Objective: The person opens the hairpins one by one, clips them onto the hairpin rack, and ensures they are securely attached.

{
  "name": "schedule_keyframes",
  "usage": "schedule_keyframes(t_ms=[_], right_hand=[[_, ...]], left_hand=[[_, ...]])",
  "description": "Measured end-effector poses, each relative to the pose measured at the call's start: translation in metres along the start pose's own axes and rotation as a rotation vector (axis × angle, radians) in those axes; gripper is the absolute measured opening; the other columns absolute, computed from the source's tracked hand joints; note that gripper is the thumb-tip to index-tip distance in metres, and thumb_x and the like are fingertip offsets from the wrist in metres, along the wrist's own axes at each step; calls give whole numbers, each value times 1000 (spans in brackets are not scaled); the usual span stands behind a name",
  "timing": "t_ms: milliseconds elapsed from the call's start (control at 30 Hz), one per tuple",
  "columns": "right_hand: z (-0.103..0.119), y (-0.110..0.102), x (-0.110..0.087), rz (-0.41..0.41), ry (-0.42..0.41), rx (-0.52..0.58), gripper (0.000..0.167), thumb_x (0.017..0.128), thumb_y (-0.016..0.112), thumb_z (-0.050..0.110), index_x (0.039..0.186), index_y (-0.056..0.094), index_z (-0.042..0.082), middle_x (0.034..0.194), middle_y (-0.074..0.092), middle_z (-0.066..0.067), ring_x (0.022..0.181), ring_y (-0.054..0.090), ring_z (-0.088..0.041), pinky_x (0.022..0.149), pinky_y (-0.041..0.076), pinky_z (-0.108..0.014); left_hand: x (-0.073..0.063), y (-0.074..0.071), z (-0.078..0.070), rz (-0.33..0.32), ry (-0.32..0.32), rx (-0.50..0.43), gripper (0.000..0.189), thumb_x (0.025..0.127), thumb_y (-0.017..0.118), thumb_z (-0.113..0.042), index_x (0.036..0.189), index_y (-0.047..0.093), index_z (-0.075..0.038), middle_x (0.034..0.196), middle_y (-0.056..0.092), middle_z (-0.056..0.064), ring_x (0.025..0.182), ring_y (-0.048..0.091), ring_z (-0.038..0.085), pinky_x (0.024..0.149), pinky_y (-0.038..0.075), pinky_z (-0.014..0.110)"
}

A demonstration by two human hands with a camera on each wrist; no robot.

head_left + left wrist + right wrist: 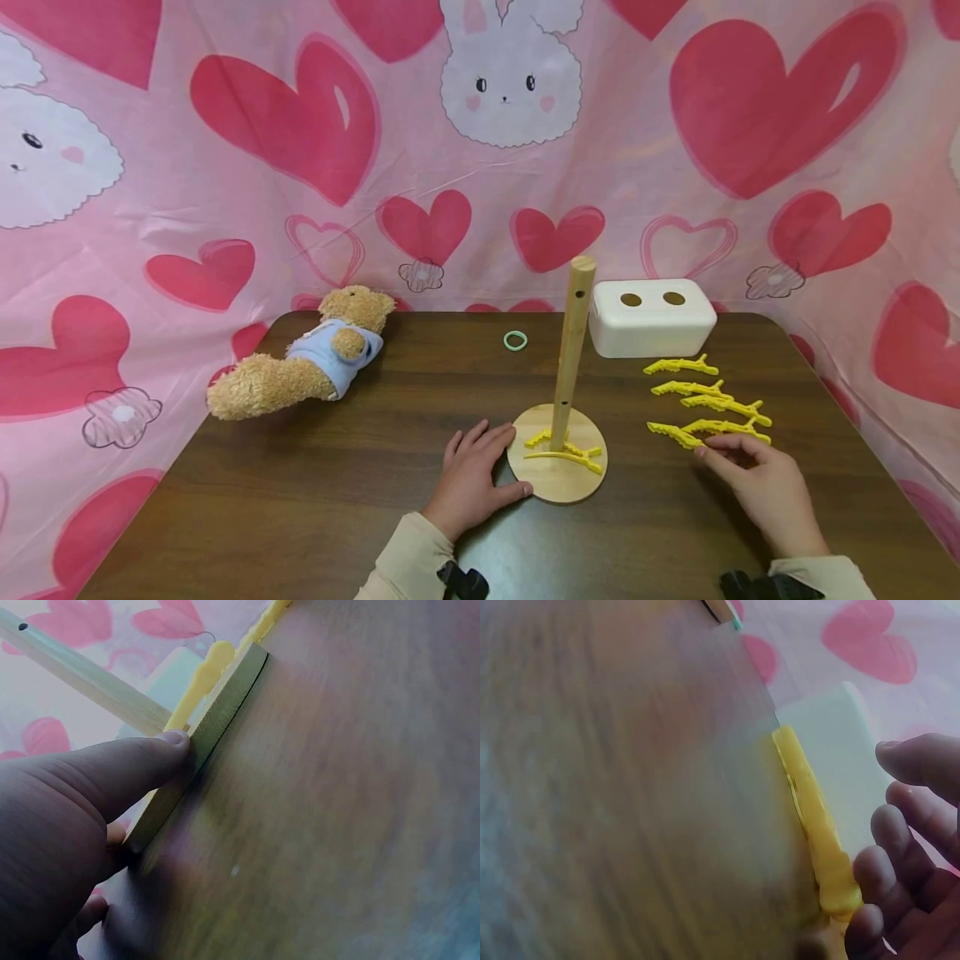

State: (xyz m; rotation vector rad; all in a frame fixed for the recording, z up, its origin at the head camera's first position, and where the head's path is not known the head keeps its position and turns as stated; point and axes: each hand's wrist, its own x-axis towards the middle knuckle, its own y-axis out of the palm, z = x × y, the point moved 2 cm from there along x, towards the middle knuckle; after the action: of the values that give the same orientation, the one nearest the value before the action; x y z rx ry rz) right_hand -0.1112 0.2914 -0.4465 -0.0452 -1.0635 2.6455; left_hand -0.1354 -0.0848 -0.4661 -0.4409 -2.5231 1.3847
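Note:
A round wooden base [561, 490] carries an upright wooden post [572, 350] with holes in it. Two yellow hair clips [577, 458] lie on the base around the post's foot. My left hand [474, 483] touches the base's left edge with fairly straight, spread fingers; its thumb [142, 761] rests on the rim. To the right, my right hand [768, 492] pinches one end of a yellow hair clip [675, 433] between thumb and index finger. That clip [814, 817] also shows in the right wrist view, its thick end right by the fingertips.
Several more yellow hair clips [686, 388] lie in a loose column beyond my right hand. Behind them stands a white box [652, 329] with two round holes. A green ring [515, 340] lies near the back edge, and a teddy bear [322, 358] in blue at the left.

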Motion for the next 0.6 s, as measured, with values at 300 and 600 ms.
schedule_keyframes(t_ms=[300, 600], right_hand=[[-11, -7, 5, 28, 53, -14, 55, 86, 78, 44, 120, 68, 2, 115, 62, -17, 78, 49, -10, 60, 41, -22], [-22, -15, 12, 155, -18, -130, 67, 84, 80, 48, 127, 63, -2, 111, 65, -17, 73, 48, -14, 59, 38, -27]], left_hand=[[1, 0, 1, 8, -8, -7, 79, 84, 75, -56, 149, 51, -18, 152, 49, -4, 148, 30, 31, 115, 14, 64], [1, 0, 0, 0, -3, -3, 79, 84, 75, -56, 149, 51, -18, 151, 50, -3, 147, 31, 31, 115, 15, 64]])
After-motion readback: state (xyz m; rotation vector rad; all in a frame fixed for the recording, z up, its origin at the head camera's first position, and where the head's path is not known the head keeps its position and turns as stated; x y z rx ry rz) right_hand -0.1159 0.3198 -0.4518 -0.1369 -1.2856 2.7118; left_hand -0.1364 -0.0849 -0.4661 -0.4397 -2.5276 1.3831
